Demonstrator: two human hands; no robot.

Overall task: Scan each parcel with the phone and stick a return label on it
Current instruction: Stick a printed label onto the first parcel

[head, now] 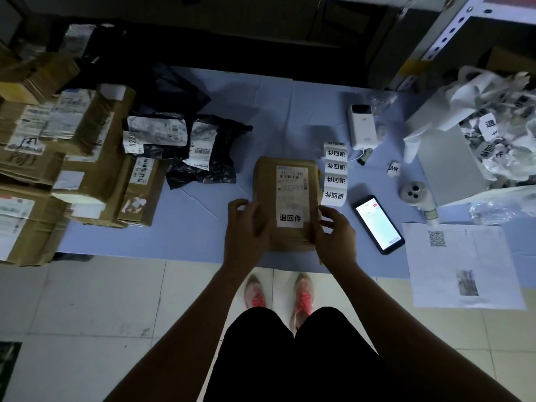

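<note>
Now we have the parcel [285,195] lying flat just left of the phone [378,224], with a return label [290,218] already on its near end. Our left hand [246,227] curls over its left edge and grips it. Our right hand [333,232] touches its right edge, fingers loosely spread. Beyond the phone, to the left, lies the label strip [333,175]. We judge the parcel light and fairly stiff, its brown wrap creased and not slippery. Holding both long edges should lift it without bending it.
</note>
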